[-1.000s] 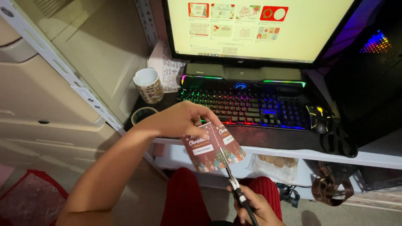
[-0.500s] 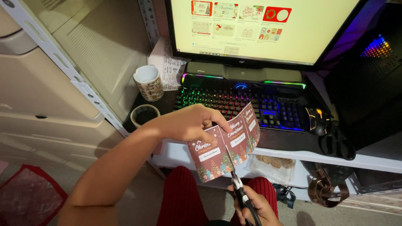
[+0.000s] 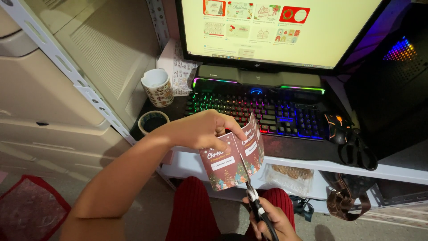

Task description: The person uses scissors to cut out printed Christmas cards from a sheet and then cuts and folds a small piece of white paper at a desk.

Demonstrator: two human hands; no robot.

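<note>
Head view, looking down at a seated person's hands before a desk (image 3: pixel 312 163). The left hand (image 3: pixel 203 129) is closed in a pinch on the upper edge of a dark red printed card sheet (image 3: pixel 232 158), thumb and fingertips pressed together on it, so that the sheet hangs bowed in the air just in front of the desk edge and above the lap. The right hand (image 3: pixel 272 221), at the lower margin, is curled around the dark handles of a pair of scissors (image 3: pixel 252 189) (how far the fingers are spread inside the loops cannot be told). The blades point upward and lie against the sheet between two of its printed panels. Behind, on the desk: a backlit keyboard (image 3: pixel 258 111), a monitor (image 3: pixel 276 31), a patterned mug (image 3: pixel 157 87) and a mouse (image 3: pixel 336 127).
</note>
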